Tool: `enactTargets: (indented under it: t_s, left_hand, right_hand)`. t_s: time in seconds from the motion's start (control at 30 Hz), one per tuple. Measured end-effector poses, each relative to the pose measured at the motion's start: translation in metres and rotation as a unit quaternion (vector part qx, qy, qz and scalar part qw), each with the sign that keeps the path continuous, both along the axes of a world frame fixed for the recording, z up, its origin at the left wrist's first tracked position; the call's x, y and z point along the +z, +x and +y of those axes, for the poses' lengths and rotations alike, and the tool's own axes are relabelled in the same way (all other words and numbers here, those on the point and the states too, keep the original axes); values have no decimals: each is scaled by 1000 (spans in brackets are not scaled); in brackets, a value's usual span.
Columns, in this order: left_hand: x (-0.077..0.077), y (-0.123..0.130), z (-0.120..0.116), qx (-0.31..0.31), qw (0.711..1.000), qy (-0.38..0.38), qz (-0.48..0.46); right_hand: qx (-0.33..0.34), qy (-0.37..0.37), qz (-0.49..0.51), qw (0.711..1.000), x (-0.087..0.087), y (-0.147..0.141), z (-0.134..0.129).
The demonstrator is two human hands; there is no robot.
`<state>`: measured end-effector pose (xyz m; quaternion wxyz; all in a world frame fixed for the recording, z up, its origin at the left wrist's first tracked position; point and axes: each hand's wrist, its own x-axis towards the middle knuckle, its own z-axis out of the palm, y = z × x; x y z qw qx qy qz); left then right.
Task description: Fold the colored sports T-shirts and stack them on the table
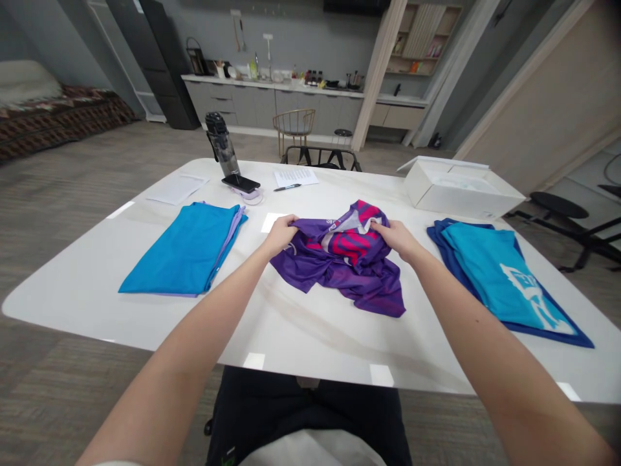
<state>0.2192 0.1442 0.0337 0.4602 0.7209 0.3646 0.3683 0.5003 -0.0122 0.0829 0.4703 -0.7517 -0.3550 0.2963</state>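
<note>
A crumpled purple jersey (334, 281) with pink-red stripes and white lettering lies on the middle of the white table (169, 323). My left hand (281, 235) pinches its upper left edge. On the other side, my right hand (394, 238) grips the fabric near the white-lined part. The upper portion is raised a little between my hands, while the lower folds rest on the tabletop. To the left sits a folded blue garment (182, 249) over a lilac one. Over to the right, a folded turquoise shirt (499, 272) with a white print lies on darker blue clothing (543, 330).
Toward the back left stand a black-lidded bottle (224, 145), a phone (241, 184) and sheets of paper (177, 189). A pen (287, 188) lies by a printed sheet (297, 176). An open white box (460, 186) stands at the back right. Chairs (320, 157) are beyond the table.
</note>
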Motion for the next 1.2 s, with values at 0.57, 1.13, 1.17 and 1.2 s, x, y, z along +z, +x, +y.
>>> enactTargets:
  t_s: [0.57,1.13,1.17,1.2]
  left_hand:
    - [45,9,-8,82,993,71,-36]
    - [-3,5,4,66,992,11,106]
    - [-3,6,4,64,990,10,124]
    - [-4,6,5,63,987,15,145]
  right_hand:
    - [101,92,188,973,-14,19,-7]
    - [234,3,-296,926,-52,-23,15]
    - [285,-9,-291,913,-54,-32,20]
    - [317,-23,-294,901,-55,-39,26]
